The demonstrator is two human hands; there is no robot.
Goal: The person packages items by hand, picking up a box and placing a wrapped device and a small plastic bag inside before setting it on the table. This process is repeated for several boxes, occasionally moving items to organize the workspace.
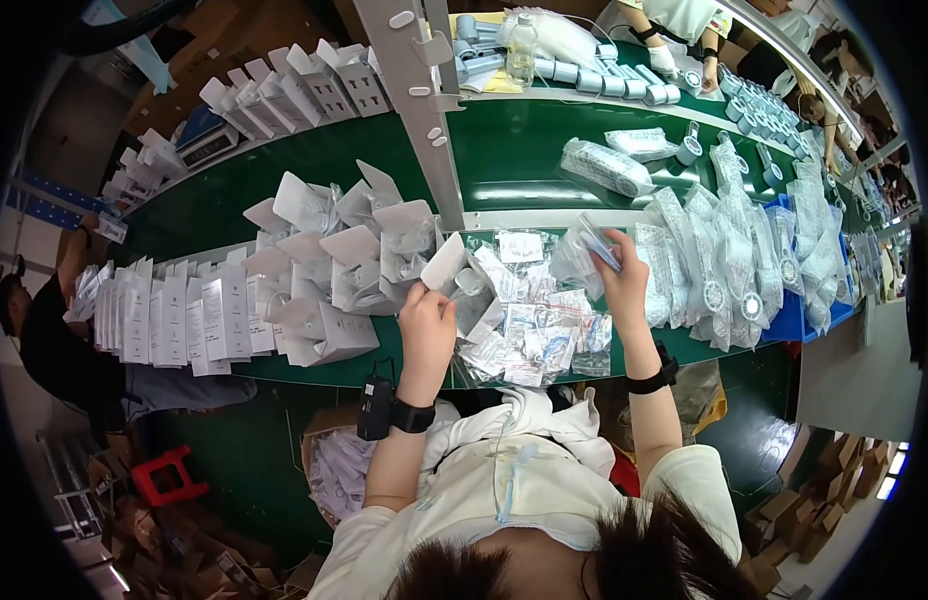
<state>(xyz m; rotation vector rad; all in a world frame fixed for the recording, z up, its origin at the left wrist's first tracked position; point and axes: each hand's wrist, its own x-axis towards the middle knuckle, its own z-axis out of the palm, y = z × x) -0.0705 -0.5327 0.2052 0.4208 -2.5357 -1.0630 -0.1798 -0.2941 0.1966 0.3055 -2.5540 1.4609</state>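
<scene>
My left hand [427, 320] grips the raised flap of an open white box [474, 303] in front of me. Clear plastic wrapping shows inside that box. Pinched in the fingers of my right hand [626, 278] is a small clear plastic bag [581, 258], held above the table; its contents are too unclear to name. Between and below my hands lies a pile of small clear bags [544, 335] with printed slips and small parts in them. Left of my left hand stand several open white boxes [349, 260] with plastic-wrapped contents.
Bubble-wrapped devices [719, 260] are heaped on the right, partly in a blue bin [842, 300]. Closed white boxes [174, 310] stand in a row at left, near another person [59, 330]. A metal post [416, 110] rises beyond my left hand. Co-workers' hands [684, 68] handle grey devices across the bench.
</scene>
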